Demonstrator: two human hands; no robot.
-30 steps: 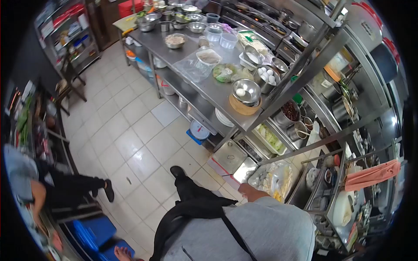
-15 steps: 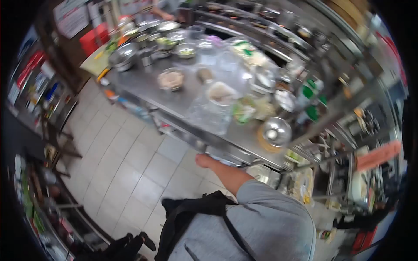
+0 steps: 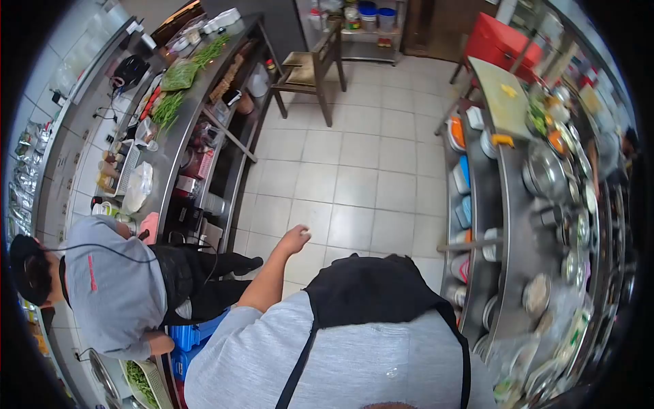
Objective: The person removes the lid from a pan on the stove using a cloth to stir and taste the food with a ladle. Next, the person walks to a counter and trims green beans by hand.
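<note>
My left hand (image 3: pixel 296 240) is held out over the tiled floor (image 3: pixel 351 184), ahead of my body, with its fingers curled together. A small pale spot shows at its fingertips; I cannot make out what it is. My right hand is not in view. Just left of my arm a co-worker in a grey shirt (image 3: pixel 116 286), black cap and dark apron stands at the left counter (image 3: pixel 160 160). The co-worker's forearm (image 3: pixel 161 343) hangs near blue bins (image 3: pixel 187 337).
A wooden chair (image 3: pixel 303 71) stands ahead on the left. To the right runs a steel table (image 3: pixel 514 204) bearing a cutting board (image 3: pixel 501 99), metal bowls (image 3: pixel 545 170) and a bowl of pale food (image 3: pixel 537 293). Behind it is a red box (image 3: pixel 501 41). A basket of greens (image 3: pixel 146 385) is at lower left.
The view has swung left, from the steel table to the aisle and left counter. My right arm has left the view, and my left hand now shows in front. The co-worker appears much nearer.
</note>
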